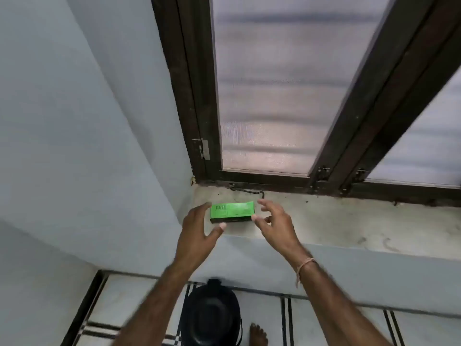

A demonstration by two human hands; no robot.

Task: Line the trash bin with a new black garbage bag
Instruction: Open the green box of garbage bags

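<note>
Hands and bag packet at the window sill. Left hand (pixel 197 231) and right hand (pixel 274 221) are both unclenched, fingers spread and lightly bent, holding nothing. They flank a green-labelled packet (pixel 232 212) lying flat on the sill (pixel 349 226) between them. The left thumb sits just in front of the packet's near edge and the right fingertips sit at its right end; whether either touches it cannot be told. The black bin (pixel 212 318) stands on the floor (pixel 119 303) below the hands, between the forearms, with a bare foot (pixel 258 334) just to its right.

Handling, as a judgement: the packet looks like a light, tightly folded wad of thin film under a paper label, so it should be soft, slightly compressible and slick. A pinch across the two short ends, or a thumb on the near long edge with fingers over the top, should hold it. Gripping the label alone may let it slide or tear.

Room: the wall (pixel 74 121) closes in just left of the left hand. The dark window frame (pixel 199 108) rises just beyond the fingertips, with a thin cord (pixel 247 191) lying between packet and frame. Open space lies to the right along the sill, and back over its front edge down to the bin.
</note>
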